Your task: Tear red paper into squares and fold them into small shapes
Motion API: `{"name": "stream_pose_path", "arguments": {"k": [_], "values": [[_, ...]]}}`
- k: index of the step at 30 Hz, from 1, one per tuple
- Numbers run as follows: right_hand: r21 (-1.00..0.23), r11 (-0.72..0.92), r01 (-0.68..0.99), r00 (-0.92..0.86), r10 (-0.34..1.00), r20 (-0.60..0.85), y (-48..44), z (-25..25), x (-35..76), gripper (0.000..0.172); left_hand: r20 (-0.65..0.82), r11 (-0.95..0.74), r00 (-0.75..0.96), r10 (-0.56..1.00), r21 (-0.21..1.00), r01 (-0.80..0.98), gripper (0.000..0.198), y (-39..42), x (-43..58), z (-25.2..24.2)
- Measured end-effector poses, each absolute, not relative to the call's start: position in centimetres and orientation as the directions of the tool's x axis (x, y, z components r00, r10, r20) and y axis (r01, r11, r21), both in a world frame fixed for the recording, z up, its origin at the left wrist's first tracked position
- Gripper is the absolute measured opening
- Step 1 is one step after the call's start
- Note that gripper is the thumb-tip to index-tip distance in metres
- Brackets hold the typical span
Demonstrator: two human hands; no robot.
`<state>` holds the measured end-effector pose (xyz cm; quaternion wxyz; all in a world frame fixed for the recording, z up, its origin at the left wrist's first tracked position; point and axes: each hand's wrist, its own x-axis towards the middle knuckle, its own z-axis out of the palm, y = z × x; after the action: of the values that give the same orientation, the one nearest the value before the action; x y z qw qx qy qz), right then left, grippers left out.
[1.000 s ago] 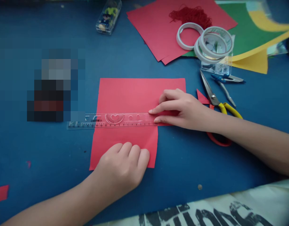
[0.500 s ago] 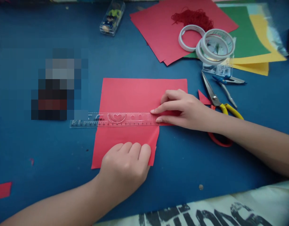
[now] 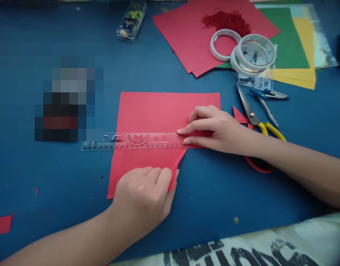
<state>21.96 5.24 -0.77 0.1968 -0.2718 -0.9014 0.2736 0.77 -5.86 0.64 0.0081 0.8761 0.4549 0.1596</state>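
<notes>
A sheet of red paper lies on the blue table, with a clear plastic ruler laid across it. The ruler's left end sticks out past the paper. My right hand presses the ruler's right end down with spread fingertips. Below the ruler, my left hand is closed on the lower right part of the paper. That flap is pulled up and bent, parted from the rest along the ruler's lower edge on the right side.
Right of my hand lie scissors, a compass and a red scrap. Farther back are tape rolls, red yarn, coloured sheets and a clear case. A blurred block covers something at left.
My left hand has moved slightly left, drawing the paper's lower right flap up and leftward. My right hand and the ruler hold still. The green and yellow sheets at the back have shifted.
</notes>
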Motion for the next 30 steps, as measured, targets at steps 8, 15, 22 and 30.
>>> {"name": "stream_pose_path", "arguments": {"k": [8, 15, 22, 30], "values": [[-0.611, 0.697, 0.376, -0.777, 0.596, 0.201, 5.2, -0.6, 21.9, 0.022, 0.281, -0.579, 0.523, 0.805, 0.178, 0.795, 0.034, -5.8, 0.7, 0.7], [-0.607, 0.696, 0.383, -0.777, 0.598, 0.196, 5.2, -0.6, 21.9, 0.022, 0.273, -0.56, 0.504, 0.819, 0.19, 0.807, 0.035, -5.6, 0.5, 0.8], [-0.604, 0.696, 0.389, -0.776, 0.601, 0.193, 5.2, -0.7, 22.0, 0.021, 0.187, -0.485, 0.449, 0.874, 0.268, 0.832, 0.034, -5.6, -0.5, 1.0], [-0.605, 0.693, 0.392, -0.779, 0.6, 0.183, 5.3, -0.8, 22.0, 0.021, 0.105, -0.368, 0.354, 0.929, 0.32, 0.873, 0.038, -5.0, -1.5, 1.7]]}}
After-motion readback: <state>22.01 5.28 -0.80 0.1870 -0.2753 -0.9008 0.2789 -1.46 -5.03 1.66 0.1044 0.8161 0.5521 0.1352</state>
